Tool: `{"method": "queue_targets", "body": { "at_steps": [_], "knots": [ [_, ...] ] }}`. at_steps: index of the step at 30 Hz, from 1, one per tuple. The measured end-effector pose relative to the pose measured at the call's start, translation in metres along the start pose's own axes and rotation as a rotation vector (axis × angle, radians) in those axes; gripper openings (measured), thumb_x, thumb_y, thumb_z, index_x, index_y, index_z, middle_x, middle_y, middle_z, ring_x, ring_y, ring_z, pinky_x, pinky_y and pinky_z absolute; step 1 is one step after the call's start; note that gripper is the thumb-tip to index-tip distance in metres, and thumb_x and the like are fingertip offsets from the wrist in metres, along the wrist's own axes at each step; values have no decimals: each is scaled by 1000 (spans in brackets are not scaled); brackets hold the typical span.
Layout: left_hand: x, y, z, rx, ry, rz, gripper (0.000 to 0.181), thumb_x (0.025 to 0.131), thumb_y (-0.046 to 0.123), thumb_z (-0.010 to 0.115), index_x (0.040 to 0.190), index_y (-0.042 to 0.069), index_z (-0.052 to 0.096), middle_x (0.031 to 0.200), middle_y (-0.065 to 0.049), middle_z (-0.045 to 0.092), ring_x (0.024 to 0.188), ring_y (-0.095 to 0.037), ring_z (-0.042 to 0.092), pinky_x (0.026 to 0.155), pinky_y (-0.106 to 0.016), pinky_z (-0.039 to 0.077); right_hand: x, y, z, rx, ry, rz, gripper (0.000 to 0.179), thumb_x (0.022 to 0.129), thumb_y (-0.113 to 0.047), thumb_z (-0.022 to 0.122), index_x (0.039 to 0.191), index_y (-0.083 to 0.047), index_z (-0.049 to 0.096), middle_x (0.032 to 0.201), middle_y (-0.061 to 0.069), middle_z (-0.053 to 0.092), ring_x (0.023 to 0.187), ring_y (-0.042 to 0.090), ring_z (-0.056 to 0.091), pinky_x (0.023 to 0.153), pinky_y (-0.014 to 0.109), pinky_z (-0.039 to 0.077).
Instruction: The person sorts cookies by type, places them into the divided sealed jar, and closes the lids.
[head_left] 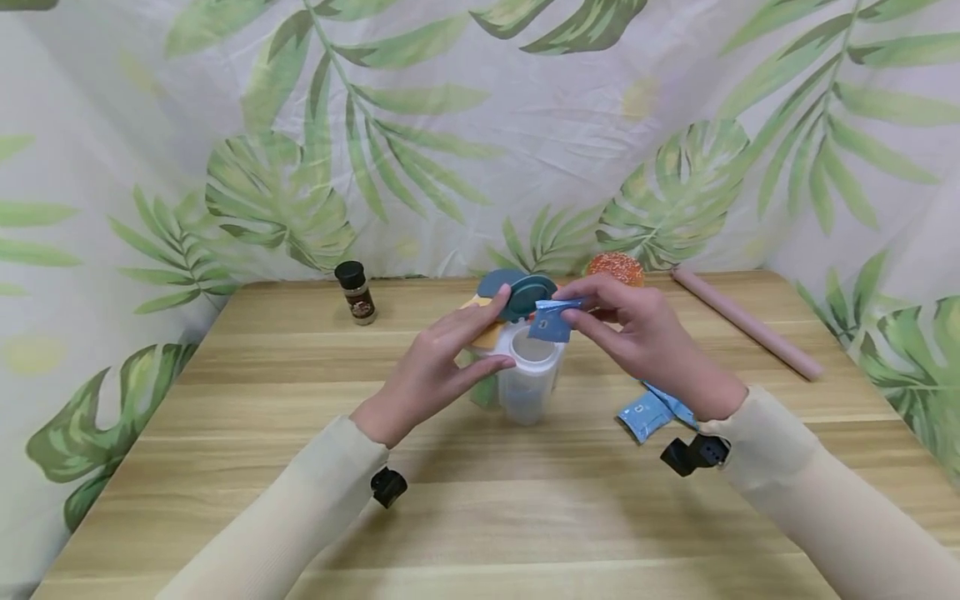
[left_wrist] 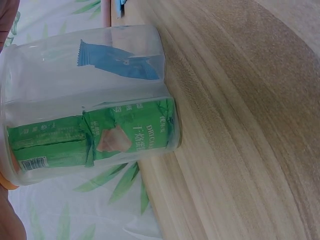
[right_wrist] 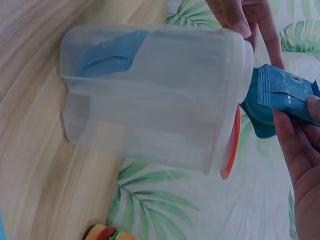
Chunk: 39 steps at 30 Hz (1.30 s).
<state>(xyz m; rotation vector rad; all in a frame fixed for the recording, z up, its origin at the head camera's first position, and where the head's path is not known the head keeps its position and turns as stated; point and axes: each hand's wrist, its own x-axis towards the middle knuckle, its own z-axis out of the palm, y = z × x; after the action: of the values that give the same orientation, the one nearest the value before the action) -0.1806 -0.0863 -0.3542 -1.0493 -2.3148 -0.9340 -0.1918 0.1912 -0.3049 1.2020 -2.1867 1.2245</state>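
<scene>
My right hand (head_left: 633,329) pinches a small blue snack packet (head_left: 551,322) above the round opening of a clear plastic storage container (head_left: 525,392). My left hand (head_left: 442,358) reaches to the container's top, its extended fingers against the raised dark green lid (head_left: 532,297) and its thumb at the rim. The container stands upright, divided into compartments. One compartment has a blue packet (left_wrist: 117,61) inside; another has green cracker packets (left_wrist: 90,135). Other lids on top are blue-grey, yellow and orange-red (right_wrist: 231,145), partly hidden by my left hand.
More blue packets (head_left: 647,414) lie on the wooden table beneath my right wrist. A black-capped seasoning jar (head_left: 356,293) stands at the back left. Behind the container is a toy burger (head_left: 617,267). A pinkish rod (head_left: 746,323) lies along the right side.
</scene>
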Motion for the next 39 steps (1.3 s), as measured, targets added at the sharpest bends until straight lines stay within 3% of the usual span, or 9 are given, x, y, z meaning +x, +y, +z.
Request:
{"method": "queue_targets", "body": {
  "at_steps": [9, 16, 32, 39],
  "knots": [
    [3, -1, -1, -12, 0, 11, 89, 88, 21, 85, 163, 17, 39, 149, -10, 64, 137, -26, 62, 115, -44, 53, 6, -3, 12, -23, -81, 5, 25, 93, 5, 74, 117, -3, 72, 106, 8, 77, 88, 14, 76, 80, 25, 65],
    [7, -2, -1, -6, -8, 22, 89, 89, 23, 84, 164, 20, 36, 148, -10, 64, 135, -25, 63, 114, -44, 54, 6, -4, 11, -73, -94, 9, 24, 93, 5, 74, 115, -3, 73, 105, 7, 77, 90, 16, 76, 80, 30, 66],
    [2, -3, -4, -15, -1, -3, 88, 89, 22, 85, 163, 18, 39, 149, -11, 64, 136, -27, 63, 113, -43, 55, 4, -2, 13, -183, -135, -132, 25, 90, 8, 76, 111, -4, 73, 114, 9, 76, 103, 20, 74, 84, 32, 65],
    [0, -3, 0, -21, 3, 8, 88, 89, 21, 85, 163, 18, 38, 147, -10, 65, 134, -26, 64, 112, -42, 55, 0, 0, 15, -248, -215, -192, 26, 90, 8, 76, 112, -4, 75, 112, 7, 77, 102, 18, 74, 81, 32, 65]
  ]
}}
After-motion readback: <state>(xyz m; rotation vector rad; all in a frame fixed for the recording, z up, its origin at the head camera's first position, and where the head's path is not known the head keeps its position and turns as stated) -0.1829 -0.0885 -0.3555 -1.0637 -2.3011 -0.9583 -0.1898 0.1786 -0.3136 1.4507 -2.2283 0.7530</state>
